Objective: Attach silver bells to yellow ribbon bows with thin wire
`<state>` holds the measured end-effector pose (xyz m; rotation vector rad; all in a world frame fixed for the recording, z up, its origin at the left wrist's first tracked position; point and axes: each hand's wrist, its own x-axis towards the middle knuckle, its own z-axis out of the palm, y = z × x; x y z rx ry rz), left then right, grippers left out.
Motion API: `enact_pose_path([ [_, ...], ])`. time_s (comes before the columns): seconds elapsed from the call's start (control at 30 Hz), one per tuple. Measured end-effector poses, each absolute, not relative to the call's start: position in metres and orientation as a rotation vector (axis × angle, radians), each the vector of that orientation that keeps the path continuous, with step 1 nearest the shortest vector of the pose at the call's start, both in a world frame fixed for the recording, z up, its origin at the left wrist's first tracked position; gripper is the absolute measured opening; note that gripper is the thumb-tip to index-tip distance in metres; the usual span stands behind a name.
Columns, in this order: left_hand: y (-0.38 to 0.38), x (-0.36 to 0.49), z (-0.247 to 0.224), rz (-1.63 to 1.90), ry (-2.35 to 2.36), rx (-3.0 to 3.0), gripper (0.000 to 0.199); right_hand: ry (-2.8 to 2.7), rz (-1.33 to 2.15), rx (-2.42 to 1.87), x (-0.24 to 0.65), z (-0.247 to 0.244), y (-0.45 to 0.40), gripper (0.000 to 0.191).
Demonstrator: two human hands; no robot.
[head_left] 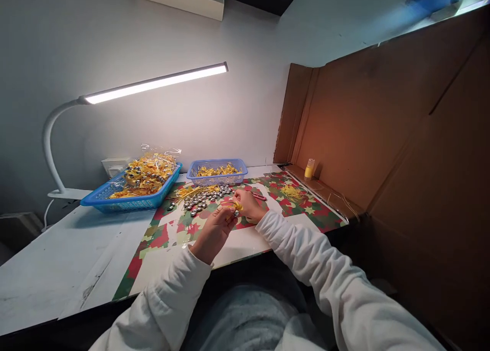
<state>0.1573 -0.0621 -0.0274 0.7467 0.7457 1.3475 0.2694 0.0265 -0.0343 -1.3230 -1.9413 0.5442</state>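
My left hand (217, 231) is closed, thumb and fingers pinching a yellow ribbon-like piece (238, 206) with a shiny silver bell (236, 213) at its lower end. My right hand (248, 207) meets it from the right, its fingers closed at the same yellow piece; the fingertips are partly hidden. Just beyond both hands lies a loose heap of silver bells (199, 202), with yellow strands (187, 192) behind it. A slim pink tool (259, 196) rests on the mat near my right hand.
A blue basket (126, 204) piled with yellow pieces and bells stands left; a smaller lavender basket (217, 179) is at the back. Yellow cords (293, 192) lie right on the patterned mat (323, 215). A small yellow bottle (309, 169) stands by the cardboard wall (367, 116). A lamp (156, 83) hangs over.
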Motion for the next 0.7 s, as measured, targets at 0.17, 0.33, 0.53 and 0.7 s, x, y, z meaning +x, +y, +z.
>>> enact_pose_path([
  [0.17,-0.067,0.155,-0.037,1.514,0.873,0.696,0.027,-1.566,0.932,-0.996,0.292,-0.036,-0.011,0.016],
  [0.33,-0.085,0.161,-0.038,1.559,0.889,0.63,0.025,-1.622,0.786,-0.827,0.305,-0.024,-0.077,0.024],
  [0.53,-0.107,0.163,-0.028,1.554,0.88,0.651,0.023,-1.873,0.665,-0.861,0.303,-0.025,-0.11,0.009],
  [0.7,-0.118,0.162,-0.021,1.547,0.874,0.662,0.022,-1.857,0.583,-0.893,0.304,-0.027,-0.121,0.007],
])
